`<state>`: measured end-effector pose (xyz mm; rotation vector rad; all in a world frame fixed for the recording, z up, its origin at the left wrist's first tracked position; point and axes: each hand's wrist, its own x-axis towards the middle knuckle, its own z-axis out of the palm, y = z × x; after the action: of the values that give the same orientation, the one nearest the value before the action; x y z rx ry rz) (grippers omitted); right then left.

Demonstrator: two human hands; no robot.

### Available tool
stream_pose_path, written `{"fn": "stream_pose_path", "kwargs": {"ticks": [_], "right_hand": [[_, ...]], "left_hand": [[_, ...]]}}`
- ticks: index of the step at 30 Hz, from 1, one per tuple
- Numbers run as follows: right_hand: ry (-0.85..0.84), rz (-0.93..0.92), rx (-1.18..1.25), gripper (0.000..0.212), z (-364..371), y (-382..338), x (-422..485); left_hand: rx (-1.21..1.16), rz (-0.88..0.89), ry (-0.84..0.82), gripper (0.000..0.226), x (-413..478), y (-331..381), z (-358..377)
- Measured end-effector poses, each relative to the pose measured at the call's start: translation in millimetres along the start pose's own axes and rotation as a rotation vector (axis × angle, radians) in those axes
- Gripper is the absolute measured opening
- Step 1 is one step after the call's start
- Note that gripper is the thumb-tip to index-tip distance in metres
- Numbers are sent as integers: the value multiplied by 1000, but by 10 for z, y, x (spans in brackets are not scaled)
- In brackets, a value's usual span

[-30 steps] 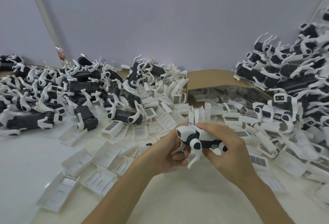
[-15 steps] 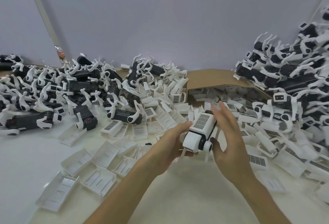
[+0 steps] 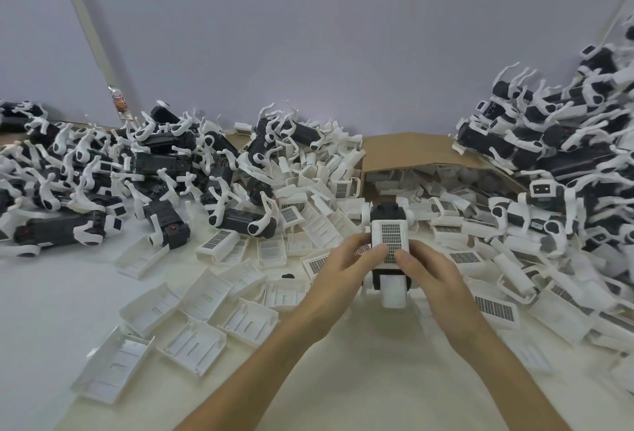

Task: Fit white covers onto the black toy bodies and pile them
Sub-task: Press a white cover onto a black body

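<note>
Toy body (image 3: 387, 213) is held just above the table (image 3: 61, 297), mid-view, with a white cover (image 3: 391, 235) laid on its back. It is gripped from both sides by the left hand (image 3: 343, 269) and right hand (image 3: 432, 276), with both thumbs pressed on the cover. Loose covers (image 3: 247, 322) are strewn around it, toys are heaped at left (image 3: 161, 163) and right (image 3: 555, 156), and a cardboard box (image 3: 404, 151) lies behind.

Left forearm (image 3: 274, 362) and right forearm (image 3: 497, 358) are both bare.
</note>
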<state>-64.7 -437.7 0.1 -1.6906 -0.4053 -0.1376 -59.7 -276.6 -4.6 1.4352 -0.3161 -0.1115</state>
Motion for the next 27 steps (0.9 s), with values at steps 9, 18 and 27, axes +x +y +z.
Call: {"fn": "stream_pose_path", "kwargs": {"ticks": [9, 18, 27], "right_hand": [[47, -53, -95, 33, -44, -8, -26], [70, -104, -107, 32, -33, -27, -46], [149, -4, 133, 47, -42, -81, -30]], "left_hand": [[84, 113, -53, 30, -25, 5, 16], [134, 174, -59, 34, -55, 27, 47], [255, 163, -97, 45, -86, 14, 39]]}}
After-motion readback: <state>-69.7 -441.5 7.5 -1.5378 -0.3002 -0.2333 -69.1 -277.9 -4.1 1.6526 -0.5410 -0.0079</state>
